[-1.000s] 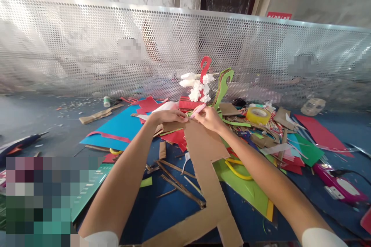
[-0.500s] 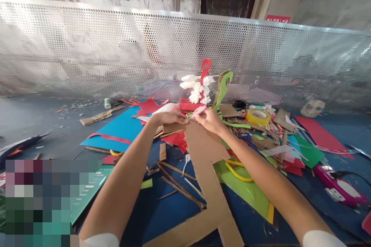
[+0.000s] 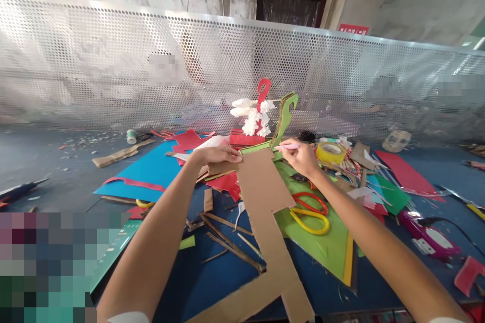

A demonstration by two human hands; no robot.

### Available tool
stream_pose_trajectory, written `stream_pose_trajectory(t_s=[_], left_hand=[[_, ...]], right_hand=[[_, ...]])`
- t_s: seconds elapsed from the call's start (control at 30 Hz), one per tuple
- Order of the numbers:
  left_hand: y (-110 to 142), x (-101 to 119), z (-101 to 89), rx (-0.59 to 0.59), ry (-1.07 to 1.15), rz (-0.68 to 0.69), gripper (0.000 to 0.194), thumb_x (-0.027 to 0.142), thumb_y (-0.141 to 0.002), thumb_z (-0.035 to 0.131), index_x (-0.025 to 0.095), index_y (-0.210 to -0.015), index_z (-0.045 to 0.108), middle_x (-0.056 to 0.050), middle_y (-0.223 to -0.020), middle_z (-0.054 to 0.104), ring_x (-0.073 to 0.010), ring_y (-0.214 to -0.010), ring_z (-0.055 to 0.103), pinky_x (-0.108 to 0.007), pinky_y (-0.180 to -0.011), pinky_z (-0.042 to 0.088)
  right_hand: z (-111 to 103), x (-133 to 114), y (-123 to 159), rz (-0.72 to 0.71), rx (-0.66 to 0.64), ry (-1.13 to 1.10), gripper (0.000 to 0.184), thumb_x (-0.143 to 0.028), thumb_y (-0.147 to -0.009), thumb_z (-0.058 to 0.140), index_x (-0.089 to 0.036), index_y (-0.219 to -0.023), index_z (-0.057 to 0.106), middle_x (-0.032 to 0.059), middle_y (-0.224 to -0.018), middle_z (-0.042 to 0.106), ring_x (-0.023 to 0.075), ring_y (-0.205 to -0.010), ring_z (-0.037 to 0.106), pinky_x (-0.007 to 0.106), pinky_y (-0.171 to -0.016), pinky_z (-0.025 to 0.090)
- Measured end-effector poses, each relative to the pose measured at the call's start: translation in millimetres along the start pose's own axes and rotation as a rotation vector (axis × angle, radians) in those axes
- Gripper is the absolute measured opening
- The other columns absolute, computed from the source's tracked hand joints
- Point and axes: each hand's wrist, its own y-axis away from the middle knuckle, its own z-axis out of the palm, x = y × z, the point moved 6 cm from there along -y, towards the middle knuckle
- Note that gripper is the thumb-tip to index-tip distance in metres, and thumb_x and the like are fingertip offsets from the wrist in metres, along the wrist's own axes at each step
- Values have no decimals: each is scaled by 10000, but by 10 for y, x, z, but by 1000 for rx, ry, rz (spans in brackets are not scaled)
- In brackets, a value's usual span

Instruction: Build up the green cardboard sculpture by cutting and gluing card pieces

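A large brown cardboard cutout with an angular outline stretches from the middle of the table to its near edge. At its far left corner, my left hand grips the edge, fingers close together. My right hand is closed around a pink pen, its tip pointing left, just right of the cardboard's far end. Beyond that end lies a green-faced cardboard strip. A curved green cutout stands upright behind it, beside a red hooked piece with white paper flowers.
Scissors with yellow and red handles lie on green sheets. Twigs and blue card are to the left. Yellow tape and a magenta device sit right. A perforated metal screen rises behind.
My right hand with the pen has moved right, off the cardboard's far end, uncovering the green strip and scissors handles. My left hand keeps its place on the cardboard. The view has shifted slightly.
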Motion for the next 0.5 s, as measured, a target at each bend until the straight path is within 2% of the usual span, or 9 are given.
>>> stream_pose_trajectory(t_s=[0.27,0.5], left_hand=[[31,26,3,7,-6,-29,628,777,-821,645,250,-1131,793,-57,-1237,754,-312,-1195,611,-317,-964,438],[22,2,1,13,-19,-40,600,756,-840,639,260,-1138,796,-54,-1227,760,-311,-1193,613,-315,-949,440]], right_hand=[[100,7,24,-58,-27,67,253,-373,-984,606,-215,-1014,801,33,-897,826,188,-675,714,288,-628,491],[169,36,43,-75,-6,99,244,-362,-971,636,-218,-1039,820,40,-908,834,180,-652,711,277,-633,498]])
